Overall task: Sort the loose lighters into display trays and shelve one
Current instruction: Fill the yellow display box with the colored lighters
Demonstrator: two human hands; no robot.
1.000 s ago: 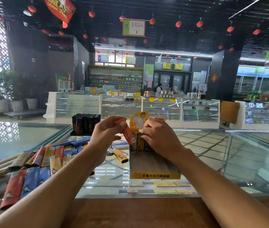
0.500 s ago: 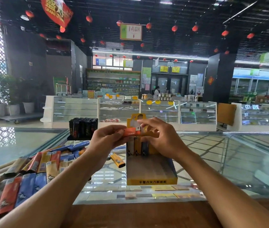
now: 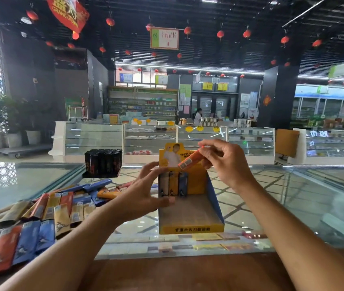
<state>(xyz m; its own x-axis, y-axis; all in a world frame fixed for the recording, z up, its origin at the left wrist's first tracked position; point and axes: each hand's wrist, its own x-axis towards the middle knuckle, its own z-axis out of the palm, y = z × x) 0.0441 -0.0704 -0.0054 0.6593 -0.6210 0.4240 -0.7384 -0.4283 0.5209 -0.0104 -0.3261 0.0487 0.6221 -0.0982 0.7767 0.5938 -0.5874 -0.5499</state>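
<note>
Hidden inside right hand (image 3: pixel 228 162) fingers: far end of orange lighter (image 3: pixel 190 160). Behind left hand (image 3: pixel 141 194): display tray (image 3: pixel 190 215) left wall. Cut off at left edge: loose lighters (image 3: pixel 40 223).

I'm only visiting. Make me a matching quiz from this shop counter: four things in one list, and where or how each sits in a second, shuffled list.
Things:
1 orange lighter
2 black lighters
3 loose lighters
4 yellow display tray

Places or states:
A spread flat on the glass counter, left side
B pinched in the right hand
C packed upright in a block, further back
D holds three upright lighters

Pairs: 1-B, 2-C, 3-A, 4-D
</note>
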